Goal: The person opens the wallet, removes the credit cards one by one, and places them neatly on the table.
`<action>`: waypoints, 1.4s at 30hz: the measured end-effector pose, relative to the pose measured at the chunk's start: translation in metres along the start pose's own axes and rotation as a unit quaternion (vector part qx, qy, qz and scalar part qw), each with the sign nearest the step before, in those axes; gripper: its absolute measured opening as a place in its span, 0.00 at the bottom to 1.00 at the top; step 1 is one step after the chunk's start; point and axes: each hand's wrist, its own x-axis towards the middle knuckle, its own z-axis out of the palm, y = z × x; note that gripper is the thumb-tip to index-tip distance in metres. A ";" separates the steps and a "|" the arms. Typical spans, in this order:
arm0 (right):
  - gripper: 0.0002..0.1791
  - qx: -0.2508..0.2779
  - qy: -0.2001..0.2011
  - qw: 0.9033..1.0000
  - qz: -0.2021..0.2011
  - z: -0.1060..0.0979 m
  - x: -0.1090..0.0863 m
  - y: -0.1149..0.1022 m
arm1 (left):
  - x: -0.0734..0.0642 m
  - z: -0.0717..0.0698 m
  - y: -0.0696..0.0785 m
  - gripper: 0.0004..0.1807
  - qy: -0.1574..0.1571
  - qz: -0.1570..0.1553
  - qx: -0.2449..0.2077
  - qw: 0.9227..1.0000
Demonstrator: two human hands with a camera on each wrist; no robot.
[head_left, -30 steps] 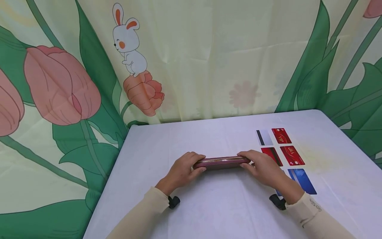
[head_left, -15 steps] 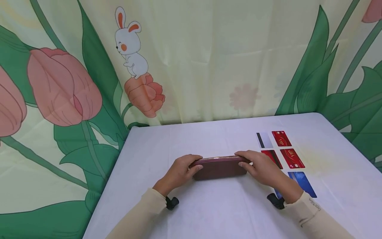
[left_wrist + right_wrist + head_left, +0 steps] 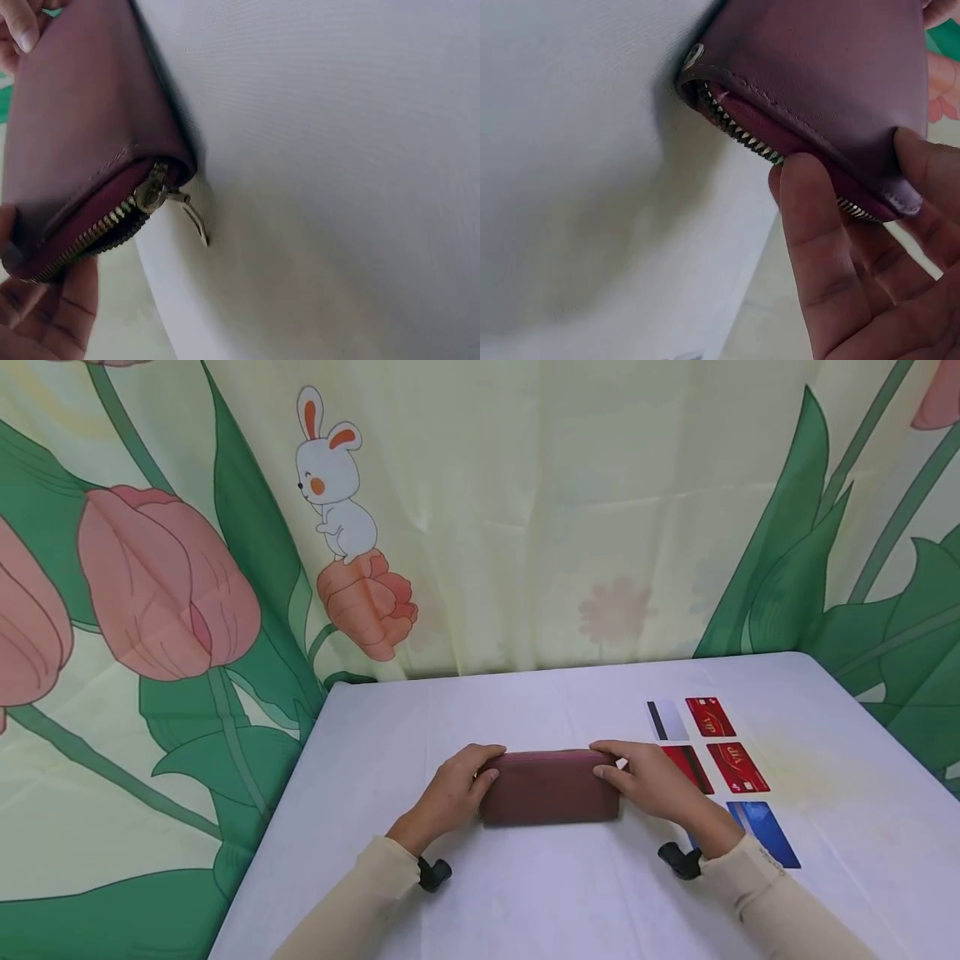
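A dark maroon zip wallet (image 3: 551, 789) is held up on its long edge over the middle of the table, its broad side facing me. My left hand (image 3: 452, 789) grips its left end, thumb on the near face and fingers behind. The right hand (image 3: 651, 781) pinches the other end in the same way. In the left wrist view a metal zip pull (image 3: 196, 217) hangs at the wallet's lower corner, and the zip teeth there look parted. Along the end seen in the right wrist view runs a row of metal zip teeth (image 3: 742, 135).
Right of the wallet, several cards lie in rows on the white table (image 3: 375, 735): a white card with a dark stripe (image 3: 667, 721), red VIP cards (image 3: 738, 767), and a blue card (image 3: 765, 833). Another blue card is mostly hidden by the right arm. A printed curtain (image 3: 510, 527) hangs behind.
Both hands have tilted the wallet, so its broad face now shows where the zipped edge faced me earlier. The cards keep their places on the table; the head view has shifted slightly.
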 end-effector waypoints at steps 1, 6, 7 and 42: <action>0.23 -0.001 -0.001 1.000 0.009 0.002 0.002 0.000 | 0.000 0.000 0.000 0.21 -0.003 -0.005 0.004 1.000; 0.24 -0.031 0.003 0.999 0.037 0.011 0.013 0.000 | -0.001 0.004 0.001 0.22 -0.026 -0.041 0.025 0.999; 0.24 -0.037 0.004 0.999 0.039 0.013 0.015 0.000 | -0.001 0.005 0.001 0.22 -0.031 -0.049 0.029 0.998; 0.19 -0.264 -0.017 0.964 -0.021 0.033 0.024 0.010 | 0.019 0.022 0.000 0.28 -0.144 -0.112 0.199 0.963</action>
